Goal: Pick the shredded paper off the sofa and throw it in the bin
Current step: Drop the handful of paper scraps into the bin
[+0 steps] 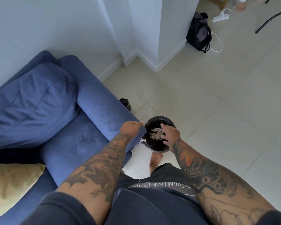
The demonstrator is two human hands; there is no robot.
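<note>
A small round bin (159,119) with a black liner stands on the floor by the blue sofa's (81,127) armrest. Beige shredded paper (156,133) lies inside the bin. My right hand (170,133) hovers over the bin with fingers spread and nothing in it. My left hand (132,125) is over the front end of the armrest, beside the bin's left rim, its fingers curled; whether it holds paper is hidden. No paper shows on the visible sofa seat.
A tan cushion (11,184) lies on the sofa at lower left. A dark object (125,103) sits on the floor behind the armrest. A black backpack (199,33) and white power strip (221,17) lie by the far wall. My bare foot (154,161) stands below the bin.
</note>
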